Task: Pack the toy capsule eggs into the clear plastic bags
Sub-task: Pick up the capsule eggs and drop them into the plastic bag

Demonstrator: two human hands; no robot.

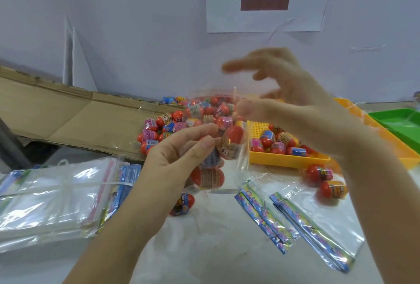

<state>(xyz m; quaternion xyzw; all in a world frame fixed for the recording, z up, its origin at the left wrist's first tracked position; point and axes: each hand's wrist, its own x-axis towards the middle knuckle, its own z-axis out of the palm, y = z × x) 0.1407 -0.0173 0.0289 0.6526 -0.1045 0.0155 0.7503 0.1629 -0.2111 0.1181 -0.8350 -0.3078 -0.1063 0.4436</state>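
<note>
My left fingers (193, 131) pinch the clear plastic bag (242, 163) with capsule eggs (234, 138) stacked inside, my right fingers (238, 65) spread empty above at one o'clock, so I should hold its mouth wide and upright for another.

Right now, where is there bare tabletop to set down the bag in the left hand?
Bare table in the near middle, between the bag stack and the loose flat bags, below the lone egg. Crowded behind: egg pile, yellow tray, two stray eggs.
</note>
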